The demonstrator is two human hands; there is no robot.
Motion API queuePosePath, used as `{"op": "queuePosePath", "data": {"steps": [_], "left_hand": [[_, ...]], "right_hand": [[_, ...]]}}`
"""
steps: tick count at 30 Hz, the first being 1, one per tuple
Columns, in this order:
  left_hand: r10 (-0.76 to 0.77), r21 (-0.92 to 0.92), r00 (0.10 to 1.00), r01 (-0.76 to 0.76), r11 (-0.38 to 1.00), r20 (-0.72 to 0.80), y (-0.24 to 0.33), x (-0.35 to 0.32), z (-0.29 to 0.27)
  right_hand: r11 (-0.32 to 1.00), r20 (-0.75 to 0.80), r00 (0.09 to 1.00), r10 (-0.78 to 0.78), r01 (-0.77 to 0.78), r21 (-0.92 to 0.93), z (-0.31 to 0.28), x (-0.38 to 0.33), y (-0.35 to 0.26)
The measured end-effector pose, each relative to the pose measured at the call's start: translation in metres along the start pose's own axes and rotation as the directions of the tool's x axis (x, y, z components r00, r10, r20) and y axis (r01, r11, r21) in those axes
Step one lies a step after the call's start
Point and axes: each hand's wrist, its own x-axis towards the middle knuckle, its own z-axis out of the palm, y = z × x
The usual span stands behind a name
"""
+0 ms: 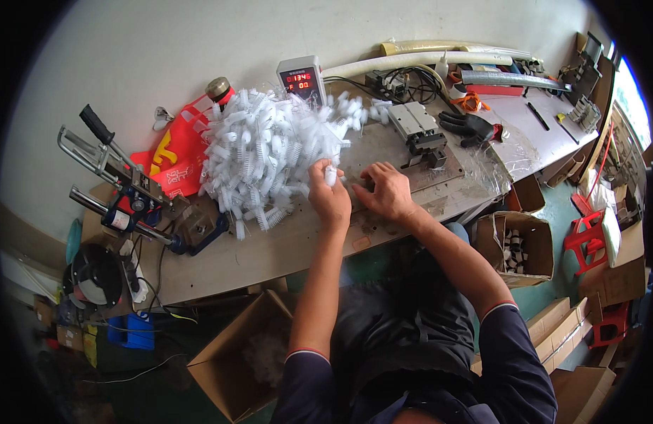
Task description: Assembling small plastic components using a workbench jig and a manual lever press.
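Now pinching a small, rounded white piece point(330, 175) in the left hand point(330, 201) at mid-frame, aimed lengthwise toward the top edge, beside a ridged, translucent heap point(259, 152), with right hand point(388, 193) loosely curled, thumb apart.

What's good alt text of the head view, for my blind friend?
A person's left hand holds a small white piece beside a large heap of white, bristly pieces on a cluttered workbench. The right hand, loosely curled, is close by, with a metal fixture beyond it.
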Motion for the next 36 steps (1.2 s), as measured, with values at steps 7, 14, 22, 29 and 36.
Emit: {"op": "queuePosePath", "data": {"steps": [7, 14, 22, 29, 36], "left_hand": [[-0.131, -0.118, 0.977, 0.111, 0.987, -0.170, -0.007, 0.006, -0.001], [-0.281, -0.224, 0.933, 0.231, 0.947, -0.225, -0.010, 0.011, -0.001], [-0.224, -0.152, 0.958, 0.198, 0.968, -0.180, -0.014, 0.009, -0.001], [-0.147, -0.055, 0.983, 0.141, 0.988, -0.113, -0.019, 0.003, 0.004], [-0.060, 0.006, 0.989, 0.061, 0.998, -0.134, -0.013, 0.003, 0.005]], "right_hand": [[0.984, 0.089, 0.994, 0.061, -0.044, -0.174, 0.040, 0.028, -0.017], [0.985, 0.152, 0.975, 0.162, -0.151, -0.080, 0.027, 0.025, -0.004], [0.970, 0.145, 0.962, 0.231, -0.215, -0.117, -0.045, -0.016, 0.000], [0.990, 0.242, 0.963, 0.118, -0.132, 0.042, -0.056, -0.022, 0.018], [0.983, 0.106, 0.987, 0.119, -0.102, -0.154, -0.066, -0.022, 0.034]]}}
